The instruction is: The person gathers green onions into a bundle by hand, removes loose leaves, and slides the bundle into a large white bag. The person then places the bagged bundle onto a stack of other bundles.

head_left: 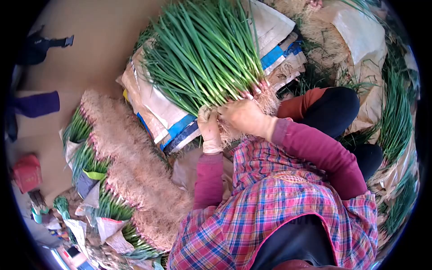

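Observation:
A wide spread of spring onions lies before me, green leaves pointing up and away, pale-pink stem ends and stringy roots towards me. It rests on a stack of folded sacks with blue stripes. At the near edge of the spread, my left hand, in a pale glove, is closed with its fingertips at the stems. My right hand, also gloved, bends over the stem ends right beside it, fingers curled in on the onions. The hands nearly touch, and the stems between the fingers are mostly hidden.
A long heap of spring onions, roots up, runs along the left. More onions and a large pale sack lie at the right. A red object sits at far left. My bent leg is close by the stack.

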`<state>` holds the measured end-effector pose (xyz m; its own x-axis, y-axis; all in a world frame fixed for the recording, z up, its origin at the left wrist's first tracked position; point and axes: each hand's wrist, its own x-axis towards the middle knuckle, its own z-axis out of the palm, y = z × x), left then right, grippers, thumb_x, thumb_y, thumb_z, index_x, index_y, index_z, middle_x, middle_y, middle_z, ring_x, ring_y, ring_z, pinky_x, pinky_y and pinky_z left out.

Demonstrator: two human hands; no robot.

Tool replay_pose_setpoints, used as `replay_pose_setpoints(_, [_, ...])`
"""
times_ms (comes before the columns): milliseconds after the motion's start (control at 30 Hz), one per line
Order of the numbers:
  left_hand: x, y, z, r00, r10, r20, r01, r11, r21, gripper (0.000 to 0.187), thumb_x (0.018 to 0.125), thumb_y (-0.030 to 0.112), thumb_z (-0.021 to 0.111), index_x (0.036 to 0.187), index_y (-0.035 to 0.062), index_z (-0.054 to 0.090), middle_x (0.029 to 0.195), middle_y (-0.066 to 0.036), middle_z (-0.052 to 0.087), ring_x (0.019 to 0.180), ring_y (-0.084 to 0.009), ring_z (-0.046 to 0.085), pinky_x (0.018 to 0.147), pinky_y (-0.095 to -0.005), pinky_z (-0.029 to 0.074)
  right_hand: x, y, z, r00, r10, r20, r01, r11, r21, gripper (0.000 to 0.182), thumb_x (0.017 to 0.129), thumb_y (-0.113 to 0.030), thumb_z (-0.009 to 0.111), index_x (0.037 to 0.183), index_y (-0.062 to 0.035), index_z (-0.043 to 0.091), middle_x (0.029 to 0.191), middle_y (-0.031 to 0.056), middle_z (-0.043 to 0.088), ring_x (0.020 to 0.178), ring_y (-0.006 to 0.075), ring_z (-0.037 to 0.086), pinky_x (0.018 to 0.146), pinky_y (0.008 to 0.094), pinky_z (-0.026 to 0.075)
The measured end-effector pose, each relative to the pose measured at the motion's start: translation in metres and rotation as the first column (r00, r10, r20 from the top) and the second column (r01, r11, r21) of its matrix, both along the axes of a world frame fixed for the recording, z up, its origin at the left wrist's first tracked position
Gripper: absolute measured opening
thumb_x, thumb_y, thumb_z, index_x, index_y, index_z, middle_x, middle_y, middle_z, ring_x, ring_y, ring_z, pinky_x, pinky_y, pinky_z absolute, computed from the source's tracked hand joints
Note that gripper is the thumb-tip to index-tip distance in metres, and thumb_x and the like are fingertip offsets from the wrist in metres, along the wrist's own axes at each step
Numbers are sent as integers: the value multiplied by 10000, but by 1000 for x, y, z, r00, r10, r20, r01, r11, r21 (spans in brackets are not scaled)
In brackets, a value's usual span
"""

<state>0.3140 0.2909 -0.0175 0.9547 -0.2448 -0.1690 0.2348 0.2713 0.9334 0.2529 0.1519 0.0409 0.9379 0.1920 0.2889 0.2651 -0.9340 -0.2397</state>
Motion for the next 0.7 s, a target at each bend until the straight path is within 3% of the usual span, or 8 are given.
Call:
replay_pose_setpoints(300, [4,16,-6,966,-179,-188,163,982,-100,187,949,33,517,1133,46,553,944,-7,627,695,-60,552,596,-178,448,12,26,-5,966,-212,-148,196,974,-116,105,815,-171,550,854,-75,568,709,84,631,636,203,656,507,324,489])
replay_pose_setpoints(433, [1,11,6,997,-75,35,65,970,234,279,901,18,604,1164,15,510,917,-42,616,718,-79,551,610,-216,458,19,-30,-4,993,-120,-18,119,993,-18,104,805,-138,576,865,-55,587,728,115,652,640,259,674,494,350,509])
replay_pose_setpoints(467, [3,19,4,984,-45,172,-33,905,424,322,886,47,636,1181,10,512,940,-59,613,745,-94,559,647,-238,471,20,-52,20,944,-285,-169,270,957,-105,122,848,-173,565,881,-63,607,734,110,661,640,261,670,515,361,522])
replay_pose_setpoints(500, [8,32,1,953,-46,300,-146,796,588,368,871,76,667,1199,4,515,962,-75,610,771,-109,568,683,-261,485,25,-79,8,908,-383,-171,419,847,328,156,895,-194,560,914,-58,635,788,108,683,654,284,668,556,391,535])
replay_pose_setpoints(533, [20,50,-8,937,-63,343,-204,699,685,481,832,113,708,1247,-18,504,1024,-143,612,867,-200,597,783,-327,492,35,-117,-7,841,-456,-292,538,766,353,201,918,-219,572,1008,-63,661,899,123,703,743,300,680,665,391,545])
replay_pose_setpoints(567, [35,72,-25,851,-118,511,-380,533,756,542,814,134,706,1284,-27,488,1164,-225,581,1055,-316,571,900,-388,467,38,-151,-24,860,-456,-228,469,535,703,227,893,-209,605,1053,-61,670,950,161,700,852,308,680,770,372,531])
replay_pose_setpoints(633, [63,114,-36,838,-37,544,-527,204,825,671,787,278,722,1324,-28,458,1284,-279,515,1196,-407,486,1004,-446,405,44,-232,-54,819,-514,-255,564,640,522,266,861,-236,626,1060,-64,666,974,166,691,924,301,664,827,354,505])
replay_pose_setpoints(700, [86,130,-23,925,99,367,-364,-46,930,815,746,422,724,1362,-19,423,1355,-295,453,1257,-423,436,1052,-457,363,44,-272,-52,715,-572,-402,696,634,337,307,832,-271,615,1053,-63,659,979,173,683,931,335,650,820,386,493])
